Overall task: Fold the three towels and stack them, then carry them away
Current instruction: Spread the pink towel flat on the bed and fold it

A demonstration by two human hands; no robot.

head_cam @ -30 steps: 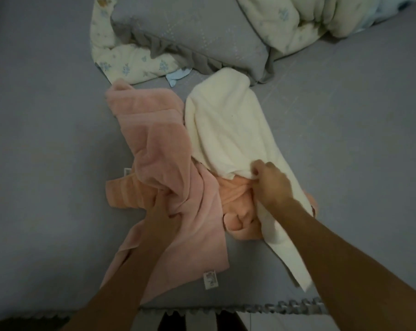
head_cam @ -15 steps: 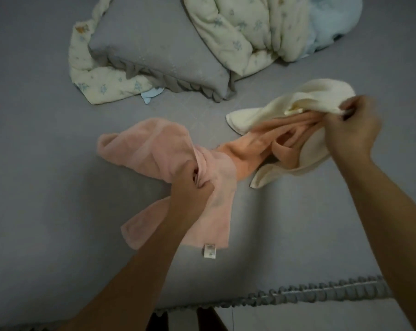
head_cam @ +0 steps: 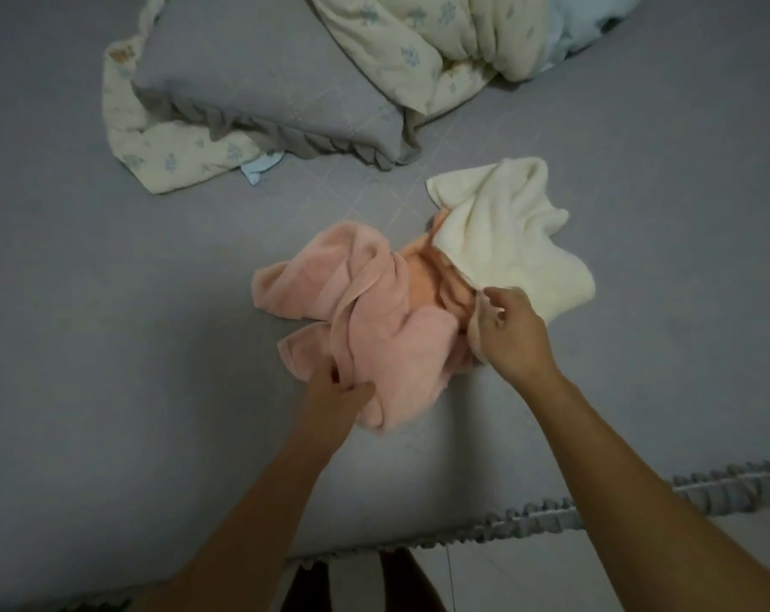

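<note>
Three crumpled towels lie in a heap on the grey bed (head_cam: 109, 346). The pink towel (head_cam: 374, 329) is on the left, the cream towel (head_cam: 506, 240) on the right, and an orange towel (head_cam: 427, 280) shows between and under them. My left hand (head_cam: 334, 399) pinches the near edge of the pink towel. My right hand (head_cam: 511, 333) has its fingers curled on a towel edge where the cream and orange towels meet; which of the two it grips is unclear.
A grey pillow with a ruffled edge (head_cam: 259, 81) lies at the back on a floral cream quilt (head_cam: 418, 50). The bed's ruffled front edge (head_cam: 551, 519) runs below my arms, with pale floor (head_cam: 551, 580) beyond it.
My right hand, which had pulled the cream and orange towels out to the right, has come back in. The towels are bunched together again. My left hand shifted to the pink towel's near edge.
</note>
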